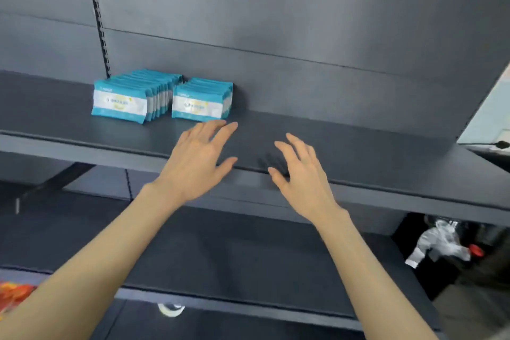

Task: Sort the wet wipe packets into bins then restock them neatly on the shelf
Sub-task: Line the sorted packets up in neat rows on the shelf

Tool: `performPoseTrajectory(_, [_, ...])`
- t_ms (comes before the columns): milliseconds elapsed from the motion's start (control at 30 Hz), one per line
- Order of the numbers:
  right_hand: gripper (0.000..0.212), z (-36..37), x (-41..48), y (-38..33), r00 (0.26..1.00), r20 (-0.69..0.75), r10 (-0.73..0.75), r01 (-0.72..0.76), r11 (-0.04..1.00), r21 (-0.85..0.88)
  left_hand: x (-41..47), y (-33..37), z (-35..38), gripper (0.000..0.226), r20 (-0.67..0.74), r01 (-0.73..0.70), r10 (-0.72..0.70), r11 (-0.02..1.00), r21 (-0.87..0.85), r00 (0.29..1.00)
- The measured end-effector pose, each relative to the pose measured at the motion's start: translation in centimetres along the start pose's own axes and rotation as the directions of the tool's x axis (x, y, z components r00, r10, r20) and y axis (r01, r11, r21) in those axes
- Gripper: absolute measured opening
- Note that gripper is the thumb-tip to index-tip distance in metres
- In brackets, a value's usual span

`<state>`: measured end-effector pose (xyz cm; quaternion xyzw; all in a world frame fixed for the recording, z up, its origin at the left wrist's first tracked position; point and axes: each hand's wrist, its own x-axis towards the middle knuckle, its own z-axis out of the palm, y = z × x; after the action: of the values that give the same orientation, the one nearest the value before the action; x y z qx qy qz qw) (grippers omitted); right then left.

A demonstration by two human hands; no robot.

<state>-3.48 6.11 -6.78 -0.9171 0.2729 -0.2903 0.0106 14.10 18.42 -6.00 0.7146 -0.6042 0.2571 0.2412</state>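
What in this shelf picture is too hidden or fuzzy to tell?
Head view only.
Print on the left row and right row of packets: blurred, unreadable.
Packet count per row: front packets hide those behind.
Whether the left hand touches the right row: motion blur.
Orange item: cut off by the left edge.
Sorting bins: outside the frame.

Orange-red printed packaging (12, 297) at lower left edge, partly cut off. Clear ring-shaped roll (171, 310) at bottom centre, upper half hidden. Crumpled silvery-white plastic wrap (438, 246) in dark recess at lower right; red cap (475, 250) just beside its right side. Small black object (501, 144) with thin cable at far right, against pale surface.
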Motion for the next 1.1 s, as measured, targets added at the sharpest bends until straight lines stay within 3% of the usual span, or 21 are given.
performPoseTrajectory(233, [0.043,4.2,-12.3,4.1,0.999,0.053,0.003,-0.008,0.994,0.104,-11.0,6.9,5.8,0.053,0.106,0.110,-0.102,0.991,-0.074,0.989])
performPoseTrajectory(400, [0.043,10.6,-19.8,6.4,0.966,0.247,0.082,-0.122,0.981,0.151,-18.7,9.4,12.2,0.050,0.278,0.212,-0.174,0.971,-0.112,0.945])
performPoseTrajectory(500, [0.042,15.6,-24.1,7.5,0.919,0.372,0.132,-0.204,0.966,0.161,-23.9,10.4,16.6,0.049,0.422,0.299,-0.224,0.947,-0.120,0.879])
performPoseTrajectory(667, [0.042,25.5,-33.3,9.0,0.792,0.571,0.218,-0.350,0.927,0.132,-34.8,11.7,25.3,0.049,0.654,0.442,-0.276,0.891,-0.099,0.704])
performPoseTrajectory(867, [0.043,37.8,-45.4,10.9,0.581,0.769,0.267,-0.466,0.884,0.044,-48.7,13.9,35.2,0.053,0.858,0.632,-0.340,0.775,0.024,0.385])
performPoseTrajectory(1100, [0.046,52.1,-59.7,12.5,0.313,0.892,0.327,-0.615,0.785,-0.072,-65.0,15.5,47.3,0.052,0.913,0.755,-0.398,0.624,0.200,0.087])
